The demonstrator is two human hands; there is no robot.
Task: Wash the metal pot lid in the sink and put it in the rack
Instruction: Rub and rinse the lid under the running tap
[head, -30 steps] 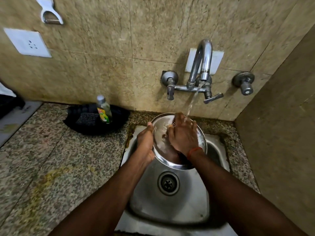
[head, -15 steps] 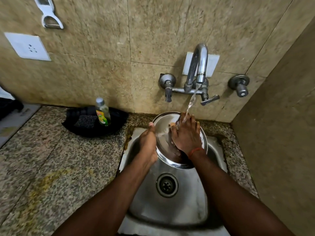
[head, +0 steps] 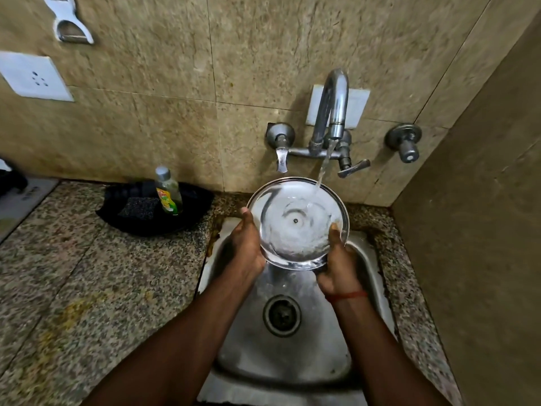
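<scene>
Dim, warm light is falling from above, leaving the corner wall (head: 480,230) at the right in shade. Glare is shining off the wet lid (head: 295,224) and the tap (head: 333,106). Wide-angle bending is curving the tile lines near the edges, and the arms at the bottom are showing dark.

Home kitchen, steel sink (head: 292,356), wall tap (head: 330,112), granite counter (head: 87,288)

Speckled granite counter (head: 87,288), inset steel sink (head: 292,356), black tray (head: 131,224) at back
</scene>
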